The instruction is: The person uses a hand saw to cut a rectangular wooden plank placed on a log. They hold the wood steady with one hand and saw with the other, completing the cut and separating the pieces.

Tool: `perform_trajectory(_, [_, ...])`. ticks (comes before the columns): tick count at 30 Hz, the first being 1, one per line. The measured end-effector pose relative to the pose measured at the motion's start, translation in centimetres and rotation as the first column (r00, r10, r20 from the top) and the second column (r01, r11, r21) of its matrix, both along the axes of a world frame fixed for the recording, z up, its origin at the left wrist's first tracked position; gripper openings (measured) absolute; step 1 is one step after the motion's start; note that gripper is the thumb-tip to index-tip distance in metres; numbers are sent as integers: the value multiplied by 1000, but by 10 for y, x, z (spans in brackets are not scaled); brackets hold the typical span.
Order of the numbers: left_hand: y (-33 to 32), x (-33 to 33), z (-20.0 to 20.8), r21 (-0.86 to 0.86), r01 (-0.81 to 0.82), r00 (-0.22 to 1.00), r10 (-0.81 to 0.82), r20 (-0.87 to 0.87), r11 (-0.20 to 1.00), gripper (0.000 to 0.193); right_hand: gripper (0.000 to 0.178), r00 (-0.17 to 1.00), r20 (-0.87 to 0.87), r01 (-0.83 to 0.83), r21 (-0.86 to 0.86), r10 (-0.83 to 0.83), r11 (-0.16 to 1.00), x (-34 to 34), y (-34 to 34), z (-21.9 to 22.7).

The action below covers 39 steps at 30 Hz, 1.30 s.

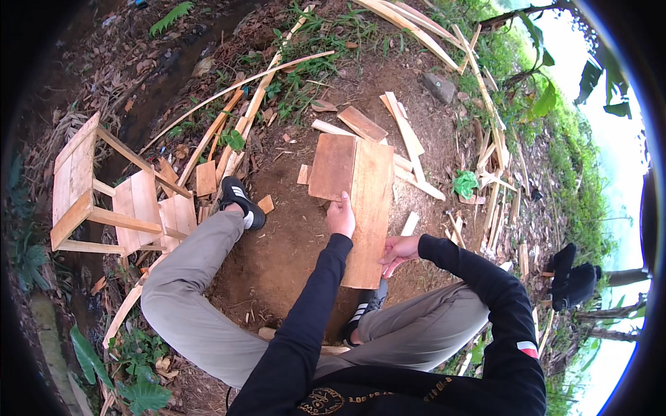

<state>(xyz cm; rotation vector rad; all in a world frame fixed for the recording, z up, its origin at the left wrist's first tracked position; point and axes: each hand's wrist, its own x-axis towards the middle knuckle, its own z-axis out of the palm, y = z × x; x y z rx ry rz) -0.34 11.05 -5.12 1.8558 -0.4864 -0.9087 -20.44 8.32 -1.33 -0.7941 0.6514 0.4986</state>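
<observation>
In front of me is a long reddish-brown wooden board (371, 208), slanting across my lap area. A shorter, squarish board (333, 166) meets its upper left side at an edge; whether the two are fastened cannot be seen. My left hand (341, 217) is closed at the short board's lower corner, thumb on top, the other fingers hidden beneath. Lower down, my right hand (399, 254) grips the long board's right edge, with some fingertips under the wood. Just beyond the boards lies a loose brown plank (362, 124).
At left stands a pale wooden slatted frame (114, 201) with shelf-like panels. Thin wood strips (409, 135) lie scattered ahead, and long poles (263, 87) stretch along the far left. A grey stone (439, 88) and a green leafy clump (465, 184) sit on the dirt.
</observation>
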Motion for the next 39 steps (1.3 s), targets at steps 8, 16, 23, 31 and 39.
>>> perform_trajectory(8, [-3,-6,-7,-100,-79,996,82,26,992,53,32,1000,30,-2,-15,3,1000,-1,0,3])
perform_trajectory(16, [2,0,-4,2,5,994,-5,111,1000,53,39,999,-2,-50,26,51,998,1,-2,-4])
perform_trajectory(23, [4,-6,-3,-140,-11,996,22,83,990,47,36,993,-57,-99,-9,99,995,-5,-5,-9])
perform_trajectory(31, [2,18,-31,-277,-15,999,6,-31,961,43,33,995,13,-96,63,96,993,8,-6,14])
perform_trajectory(39, [-8,104,19,-312,532,824,-567,-27,787,34,58,828,126,556,-316,-546,769,-61,-90,24])
